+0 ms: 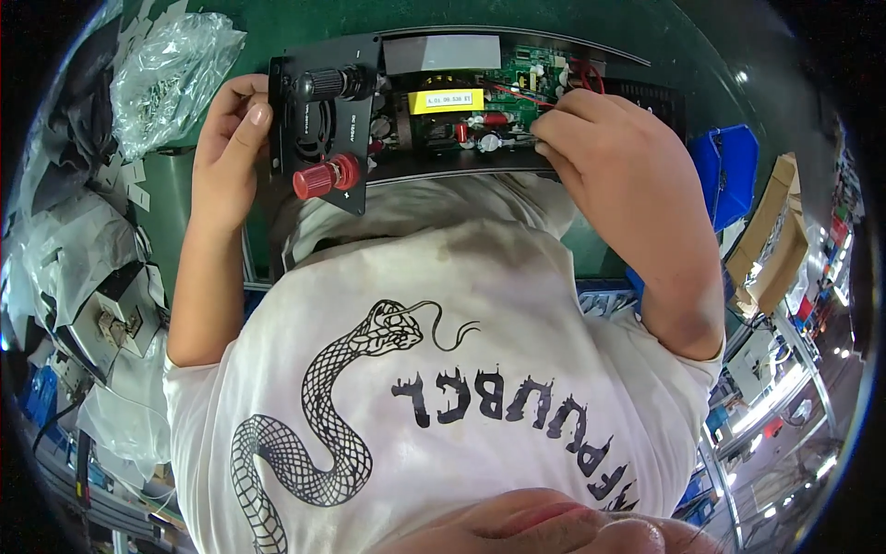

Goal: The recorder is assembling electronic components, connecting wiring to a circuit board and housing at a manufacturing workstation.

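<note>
In front of my chest lies an electronic power unit in a long black metal case, its top off. A green circuit board shows inside, with a yellow-wrapped transformer and several small parts. On the left end a black panel carries a black terminal post and a red terminal post. My left hand is closed on this panel's outer left edge, thumb and curled fingers against it. Over the board's right part, my right hand has its fingers pinched together near red wires; what they hold is hidden.
A clear plastic bag of small metal parts lies on the green table at the far left. At right stand a blue bin and an open cardboard box. More plastic bags lie at left.
</note>
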The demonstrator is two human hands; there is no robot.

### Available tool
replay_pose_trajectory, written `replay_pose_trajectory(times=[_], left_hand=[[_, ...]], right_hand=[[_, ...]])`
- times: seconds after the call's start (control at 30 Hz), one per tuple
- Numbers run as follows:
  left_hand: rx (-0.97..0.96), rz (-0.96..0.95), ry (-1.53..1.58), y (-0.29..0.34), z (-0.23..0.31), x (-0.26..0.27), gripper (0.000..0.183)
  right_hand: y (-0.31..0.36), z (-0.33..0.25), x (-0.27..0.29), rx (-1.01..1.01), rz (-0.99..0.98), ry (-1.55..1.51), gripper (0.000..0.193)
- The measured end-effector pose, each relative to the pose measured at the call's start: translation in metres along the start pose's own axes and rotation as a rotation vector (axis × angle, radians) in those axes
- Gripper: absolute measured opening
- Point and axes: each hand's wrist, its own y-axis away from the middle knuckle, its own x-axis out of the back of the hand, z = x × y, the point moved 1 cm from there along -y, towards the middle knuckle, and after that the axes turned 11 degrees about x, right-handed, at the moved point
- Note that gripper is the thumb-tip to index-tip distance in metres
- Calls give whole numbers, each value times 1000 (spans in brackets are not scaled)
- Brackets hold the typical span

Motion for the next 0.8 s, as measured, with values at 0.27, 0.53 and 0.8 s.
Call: replay_pose_trajectory(times=[0.27, 0.53, 0.8], left_hand=[[-2, -32, 4, 2, 4, -3, 35], [7, -3, -25, 0, 5, -3, 35], [1, 3, -77, 1, 6, -2, 35]], right_hand=[[3, -5, 10, 3, 16, 7, 13], [2, -1, 4, -38, -6, 7, 10], [1, 0, 7, -75, -70, -31, 9]])
